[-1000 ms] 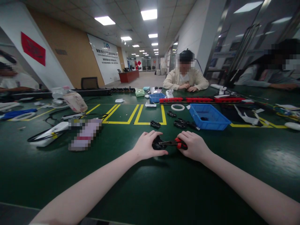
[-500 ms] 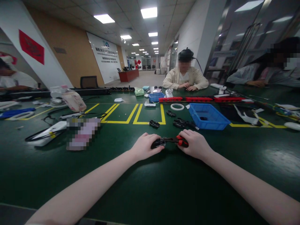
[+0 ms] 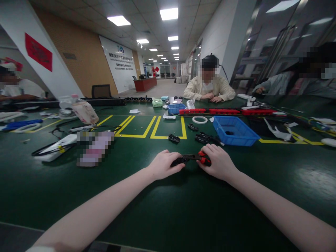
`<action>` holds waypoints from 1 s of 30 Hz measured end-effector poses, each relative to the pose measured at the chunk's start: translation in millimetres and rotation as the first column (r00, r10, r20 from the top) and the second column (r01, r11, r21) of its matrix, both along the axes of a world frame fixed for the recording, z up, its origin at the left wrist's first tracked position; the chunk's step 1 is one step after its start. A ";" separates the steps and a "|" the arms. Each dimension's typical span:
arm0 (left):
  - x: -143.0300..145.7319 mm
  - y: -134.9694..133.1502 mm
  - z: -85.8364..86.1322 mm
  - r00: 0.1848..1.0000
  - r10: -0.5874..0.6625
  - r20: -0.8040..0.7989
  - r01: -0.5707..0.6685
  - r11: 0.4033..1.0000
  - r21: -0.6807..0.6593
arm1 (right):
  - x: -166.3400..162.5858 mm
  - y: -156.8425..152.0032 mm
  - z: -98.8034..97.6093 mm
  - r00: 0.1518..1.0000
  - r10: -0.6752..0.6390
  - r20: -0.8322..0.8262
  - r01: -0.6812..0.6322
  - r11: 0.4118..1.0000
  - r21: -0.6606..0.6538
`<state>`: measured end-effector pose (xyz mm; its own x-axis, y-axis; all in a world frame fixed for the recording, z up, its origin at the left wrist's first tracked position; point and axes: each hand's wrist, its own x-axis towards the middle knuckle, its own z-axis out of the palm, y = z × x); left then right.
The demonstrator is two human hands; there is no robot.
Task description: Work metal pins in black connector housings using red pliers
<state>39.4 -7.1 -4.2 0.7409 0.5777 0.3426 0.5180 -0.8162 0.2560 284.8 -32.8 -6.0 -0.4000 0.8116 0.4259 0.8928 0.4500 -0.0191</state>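
On a dark green tabletop (image 3: 168, 210) with yellow lines (image 3: 169, 138): small black parts (image 3: 174, 138) near the middle, a blue tray (image 3: 237, 140) to their right, a white ring (image 3: 200, 123) beyond, a bottle (image 3: 85, 110) at left.

Had a bare left forearm (image 3: 105, 204), broad toward the near edge of view and tapering smoothly to a slim wrist (image 3: 150, 172), with an uncovered left hand (image 3: 166, 164). Wore, by all appearance, a whitish sleeve (image 3: 40, 249), visible only as a sliver near the lower left corner. Had a matching bare right forearm (image 3: 275, 204) and an uncovered right hand (image 3: 219, 163).
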 end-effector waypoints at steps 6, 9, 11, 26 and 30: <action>0.8 -1.7 0.0 0.999 -0.037 -0.019 0.037 0.999 0.019 | 1.5 1.5 -1.2 1.000 -0.015 0.022 0.016 1.000 -0.006; 1.2 -3.1 0.3 0.997 -0.075 -0.032 0.076 0.996 0.052 | 2.0 2.4 -2.2 1.000 -0.005 0.025 0.005 1.000 -0.008; 1.3 -3.7 0.1 0.994 -0.098 -0.048 0.101 0.991 0.083 | 1.8 2.8 -2.8 1.000 0.000 0.024 0.000 1.000 -0.013; 0.4 -2.0 2.4 0.998 -0.059 0.014 0.060 0.995 -0.075 | -2.6 -1.4 -1.1 0.999 0.037 -0.037 -0.039 0.997 -0.071; 1.4 -1.9 1.4 1.000 -0.009 -0.027 0.006 0.994 -0.110 | -1.7 -0.7 -1.6 0.999 0.034 -0.037 -0.036 0.998 -0.048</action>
